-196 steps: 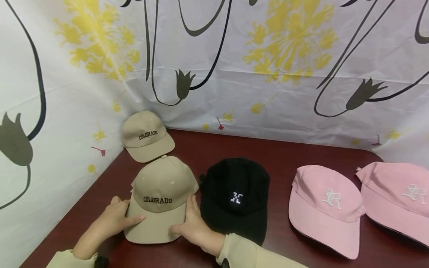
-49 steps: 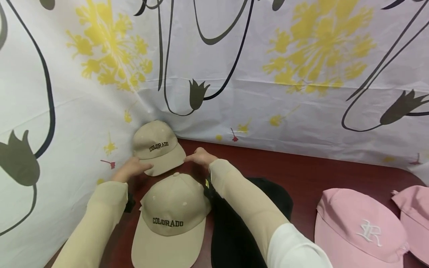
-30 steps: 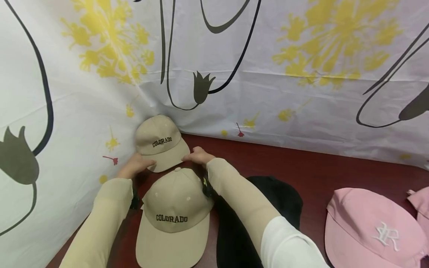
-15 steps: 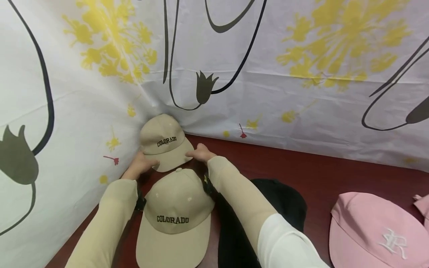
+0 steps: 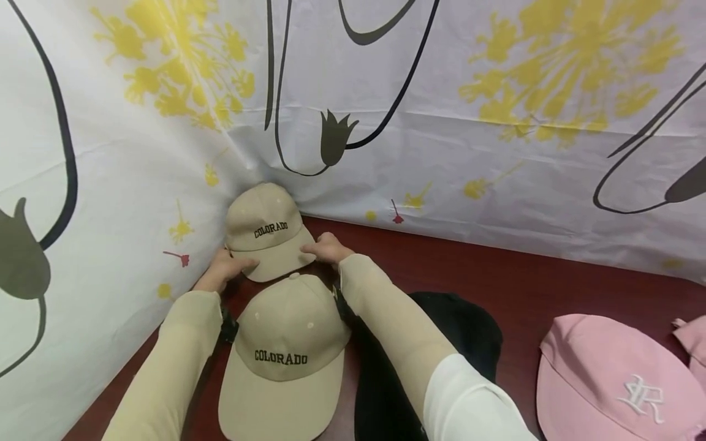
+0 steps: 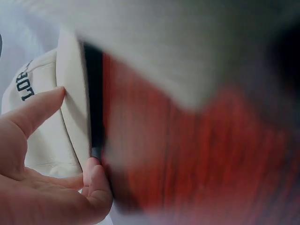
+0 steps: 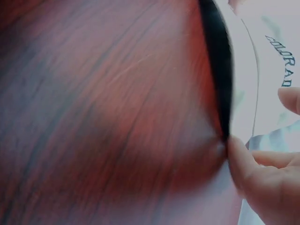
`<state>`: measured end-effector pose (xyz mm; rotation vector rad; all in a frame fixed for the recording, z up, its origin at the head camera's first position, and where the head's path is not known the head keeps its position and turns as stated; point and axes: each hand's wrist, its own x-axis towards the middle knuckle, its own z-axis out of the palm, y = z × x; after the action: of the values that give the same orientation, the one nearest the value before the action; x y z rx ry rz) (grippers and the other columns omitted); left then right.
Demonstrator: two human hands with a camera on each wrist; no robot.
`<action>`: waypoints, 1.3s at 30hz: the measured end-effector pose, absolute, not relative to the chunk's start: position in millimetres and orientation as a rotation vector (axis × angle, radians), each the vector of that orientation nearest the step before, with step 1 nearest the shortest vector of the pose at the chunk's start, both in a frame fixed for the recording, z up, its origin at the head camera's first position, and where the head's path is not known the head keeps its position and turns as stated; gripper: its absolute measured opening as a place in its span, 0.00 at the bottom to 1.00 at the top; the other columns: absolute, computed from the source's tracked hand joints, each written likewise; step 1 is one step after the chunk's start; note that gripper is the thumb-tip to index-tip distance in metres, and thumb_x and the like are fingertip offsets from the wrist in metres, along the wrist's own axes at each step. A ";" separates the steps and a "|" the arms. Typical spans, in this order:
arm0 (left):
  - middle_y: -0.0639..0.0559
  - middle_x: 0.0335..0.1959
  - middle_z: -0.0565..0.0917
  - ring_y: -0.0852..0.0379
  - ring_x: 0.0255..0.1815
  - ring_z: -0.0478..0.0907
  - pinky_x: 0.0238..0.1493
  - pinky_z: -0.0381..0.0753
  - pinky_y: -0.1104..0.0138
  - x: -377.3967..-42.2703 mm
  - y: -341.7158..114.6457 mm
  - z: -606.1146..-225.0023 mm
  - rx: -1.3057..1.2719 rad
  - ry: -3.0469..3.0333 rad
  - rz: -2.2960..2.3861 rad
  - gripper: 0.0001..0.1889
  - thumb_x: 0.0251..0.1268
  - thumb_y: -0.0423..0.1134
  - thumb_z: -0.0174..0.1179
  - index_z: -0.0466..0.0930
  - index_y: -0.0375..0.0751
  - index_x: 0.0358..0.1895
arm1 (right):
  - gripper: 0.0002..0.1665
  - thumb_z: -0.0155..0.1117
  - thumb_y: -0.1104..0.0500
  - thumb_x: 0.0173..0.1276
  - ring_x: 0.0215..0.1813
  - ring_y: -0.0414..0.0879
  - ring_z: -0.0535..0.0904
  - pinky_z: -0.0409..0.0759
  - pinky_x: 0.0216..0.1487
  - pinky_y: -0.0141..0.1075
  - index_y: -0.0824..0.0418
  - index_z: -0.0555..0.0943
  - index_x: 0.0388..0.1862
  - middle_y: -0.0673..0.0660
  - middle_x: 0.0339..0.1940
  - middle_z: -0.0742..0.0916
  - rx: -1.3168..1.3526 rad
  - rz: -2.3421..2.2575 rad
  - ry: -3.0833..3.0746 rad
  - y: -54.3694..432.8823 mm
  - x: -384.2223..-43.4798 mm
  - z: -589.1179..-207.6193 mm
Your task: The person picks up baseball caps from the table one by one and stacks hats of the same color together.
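Flowered cloth point(image 5: 441, 159) hung behind the table point(image 5: 469, 263); left hand point(image 5: 222, 269) and right hand point(image 5: 329, 250), earlier on the front cap point(image 5: 287, 361), gripped the back cap point(image 5: 261, 214) by its brim, half-curled.

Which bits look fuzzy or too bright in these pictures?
Head view: COLORADO reads clearly on the back tan cap and the front tan cap; left wrist view: a pale shape across the top is very blurry, and the red-brown table is soft; right wrist view: the table is smeary too, and the back tan cap looks washed-out, nearly white.
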<state>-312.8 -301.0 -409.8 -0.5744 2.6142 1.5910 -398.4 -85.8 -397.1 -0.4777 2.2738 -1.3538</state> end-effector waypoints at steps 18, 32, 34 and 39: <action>0.29 0.60 0.61 0.37 0.60 0.60 0.60 0.60 0.51 -317.6 -300.2 -414.8 -0.521 2.585 1.529 0.35 0.58 0.37 0.61 0.55 0.21 0.62 | 0.07 0.63 0.70 0.54 0.28 0.47 0.73 0.75 0.33 0.38 0.69 0.77 0.33 0.57 0.27 0.79 -0.251 -1.419 2.313 -83.0 -399.0 -407.7; 0.27 0.65 0.52 0.36 0.63 0.58 0.59 0.62 0.51 -300.0 -302.0 -410.9 -0.471 2.543 1.582 0.45 0.58 0.37 0.61 0.39 0.22 0.68 | 0.40 0.66 0.69 0.52 0.54 0.57 0.70 0.72 0.51 0.45 0.65 0.63 0.65 0.64 0.56 0.74 -0.430 -1.352 2.441 -82.5 -380.4 -402.0; 0.28 0.65 0.53 0.37 0.61 0.60 0.57 0.65 0.52 -300.9 -300.4 -407.6 -0.436 2.560 1.612 0.44 0.58 0.35 0.61 0.40 0.25 0.68 | 0.41 0.66 0.68 0.52 0.57 0.57 0.67 0.71 0.52 0.46 0.64 0.62 0.66 0.64 0.58 0.73 -0.443 -1.359 2.459 -82.1 -380.8 -398.2; 0.30 0.66 0.55 0.38 0.64 0.57 0.59 0.61 0.51 -309.3 -292.8 -399.7 -0.293 2.681 1.638 0.43 0.57 0.32 0.62 0.43 0.29 0.69 | 0.43 0.69 0.67 0.51 0.59 0.57 0.62 0.71 0.53 0.45 0.63 0.62 0.66 0.64 0.58 0.72 -0.409 -1.348 2.555 -78.9 -388.3 -390.4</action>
<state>-309.3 -292.8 -399.7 -0.2933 2.6807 1.6381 -388.3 -78.9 -390.4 -0.4095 2.5546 -1.3476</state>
